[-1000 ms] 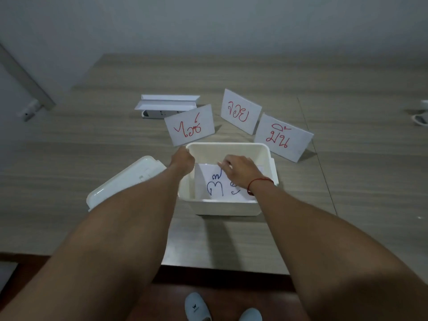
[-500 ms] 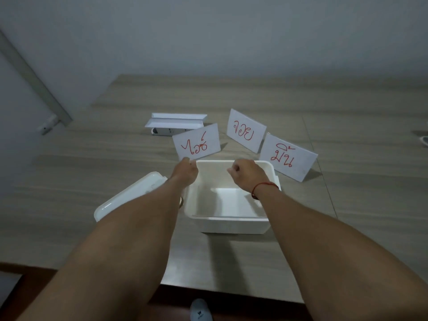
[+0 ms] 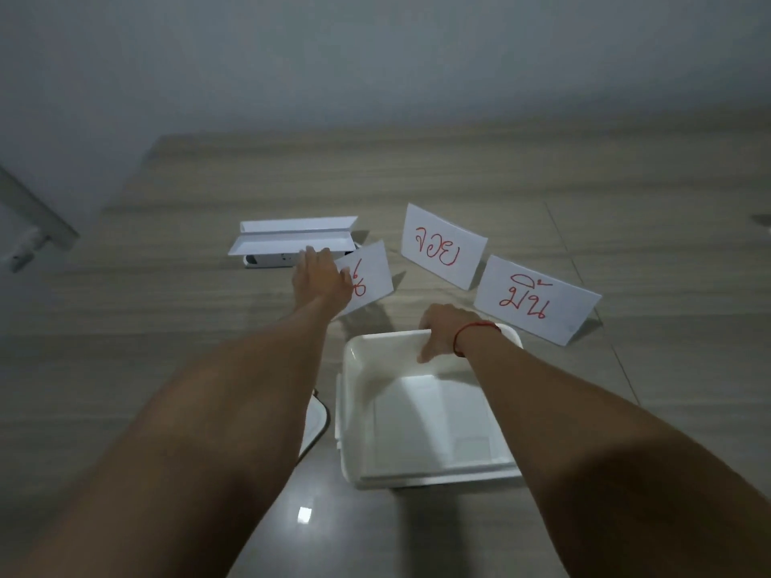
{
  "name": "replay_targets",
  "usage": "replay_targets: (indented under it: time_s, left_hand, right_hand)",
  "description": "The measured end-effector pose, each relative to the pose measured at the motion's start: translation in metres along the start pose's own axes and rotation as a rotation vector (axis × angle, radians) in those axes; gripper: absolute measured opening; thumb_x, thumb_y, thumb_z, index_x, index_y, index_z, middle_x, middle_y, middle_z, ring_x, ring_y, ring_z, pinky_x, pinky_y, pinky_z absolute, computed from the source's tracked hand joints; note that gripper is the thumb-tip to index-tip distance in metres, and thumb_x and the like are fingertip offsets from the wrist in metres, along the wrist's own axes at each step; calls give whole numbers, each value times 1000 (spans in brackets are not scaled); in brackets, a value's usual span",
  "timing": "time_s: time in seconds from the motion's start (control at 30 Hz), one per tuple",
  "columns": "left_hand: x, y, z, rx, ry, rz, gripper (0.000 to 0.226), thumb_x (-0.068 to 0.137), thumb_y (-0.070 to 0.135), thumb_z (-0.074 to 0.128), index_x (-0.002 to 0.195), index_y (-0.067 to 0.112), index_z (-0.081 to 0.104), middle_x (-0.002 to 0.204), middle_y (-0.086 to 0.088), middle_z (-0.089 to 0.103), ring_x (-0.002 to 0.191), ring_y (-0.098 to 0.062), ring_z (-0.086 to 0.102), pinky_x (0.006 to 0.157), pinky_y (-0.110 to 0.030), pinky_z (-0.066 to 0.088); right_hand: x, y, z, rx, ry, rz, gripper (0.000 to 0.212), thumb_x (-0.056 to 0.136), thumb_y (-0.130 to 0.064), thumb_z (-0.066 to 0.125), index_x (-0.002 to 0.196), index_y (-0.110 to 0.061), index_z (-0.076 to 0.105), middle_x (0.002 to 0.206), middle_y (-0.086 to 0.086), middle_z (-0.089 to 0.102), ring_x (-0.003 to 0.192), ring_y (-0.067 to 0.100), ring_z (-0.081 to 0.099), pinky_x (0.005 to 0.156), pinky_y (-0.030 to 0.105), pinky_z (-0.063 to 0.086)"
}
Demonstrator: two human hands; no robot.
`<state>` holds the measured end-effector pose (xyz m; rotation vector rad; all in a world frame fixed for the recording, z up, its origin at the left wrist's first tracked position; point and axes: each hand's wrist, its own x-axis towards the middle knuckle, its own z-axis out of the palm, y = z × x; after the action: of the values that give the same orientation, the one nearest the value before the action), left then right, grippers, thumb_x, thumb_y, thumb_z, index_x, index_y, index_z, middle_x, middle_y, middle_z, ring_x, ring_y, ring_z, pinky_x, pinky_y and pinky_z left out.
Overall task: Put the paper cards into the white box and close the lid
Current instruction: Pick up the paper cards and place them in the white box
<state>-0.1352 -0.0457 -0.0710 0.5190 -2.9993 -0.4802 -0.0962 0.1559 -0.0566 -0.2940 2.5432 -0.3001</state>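
**Three cards still standing, box held at its far rim**

Going left to right, the risks come first. The lid (image 3: 313,427) lies on the bench (image 3: 167,310) just left of the box, mostly hidden under the left forearm — a careless sweep of that arm could push it toward the bench's near edge. The left hand (image 3: 319,281) is reaching over the nearest card (image 3: 369,277), fingers laid across its left part; whether they have pinched it I cannot tell. A loose grip on thin folded paper could let it slip or crease, and a sideways pull might knock the middle card (image 3: 442,252), which stands close by. Behind the left hand sits a white folded paper piece (image 3: 292,235) on top of a small device, near enough to be nudged too. The right hand (image 3: 448,337) is closed on the far rim of the white box (image 3: 354,410), thumb inside. Pressing down there could tip or slide the light box, and its forearm covers part of the opening, so a card brought in from the left may catch on the arm or the rim. The rightmost card (image 3: 538,304) stands just beyond that hand and could be toppled by the wrist.

Count: three lettered cards stand on the bench, all outside the box; one box, open, with what looks like paper lying flat on its floor — how many sheets I cannot tell; one lid; one folded paper piece; two hands.
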Motion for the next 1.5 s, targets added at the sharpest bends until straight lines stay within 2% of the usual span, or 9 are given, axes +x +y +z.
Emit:
replay_targets:
  time_s: [0.23,0.43,0.63,0.73,0.93,1.07,1.23,1.33,1.5]
  left_hand:
    - [18,-2,29,100,-26,-37,28,90,16,55,118,15,57,122,-14,61,116,-33,55,101,-41,40]
    - [5,-3,27,39,3,8,35,86,8,59,120,18,55,121,-11,58,116,-31,51,97,-40,37]
    - [-14,20,-25,33,127,115,32,89,13,55,121,14,52,117,-12,58,114,-31,50,98,-41,34]
    - [-35,34,-50,-81,251,169,22,97,17,42,114,13,55,111,-11,60,109,-30,51,94,-39,33]
    - [-91,57,-70,-228,385,304,34,102,32,30,96,12,57,96,-8,60,94,-28,54,87,-37,34]
    - [-129,61,-55,-212,372,348,32,102,32,32,93,12,56,85,3,49,83,-22,47,78,-28,23]
    - [-162,43,-31,-193,309,328,27,102,34,30,88,19,48,86,4,49,82,-19,45,78,-23,18]
    - [-179,33,-18,-160,244,354,25,101,37,32,85,21,43,85,2,52,81,-18,47,79,-24,22]
    - [-204,32,9,-102,93,377,36,100,38,35,94,12,60,94,-5,67,89,-23,59,89,-34,36]
  right_hand:
    - [18,1,2,-119,-88,64,63,68,-24,83,124,-8,57,123,13,64,111,31,63,88,33,47]
    - [12,1,4,-124,-8,73,62,73,-25,81,126,-8,52,127,12,59,116,31,60,93,36,46]
    - [-10,10,5,-175,141,55,42,83,-24,68,122,-14,58,123,7,64,116,27,60,98,37,42]
    - [-26,21,7,-185,245,77,30,90,-18,54,120,-14,59,121,8,65,114,28,61,99,39,41]
    - [-53,43,6,-163,320,106,34,94,-7,41,124,-14,56,129,13,59,121,31,55,100,41,42]
    - [-67,56,7,-74,253,91,42,91,-3,41,131,-9,51,132,16,55,122,34,53,102,42,45]
    - [-76,71,11,31,280,102,50,90,3,39,138,-9,45,136,18,53,125,34,53,105,42,45]
    - [-78,73,16,86,328,101,47,91,3,37,136,-9,48,133,19,56,121,36,55,102,40,47]
    - [-77,70,25,102,415,142,38,94,-1,36,127,-8,54,124,19,60,112,36,59,95,39,49]
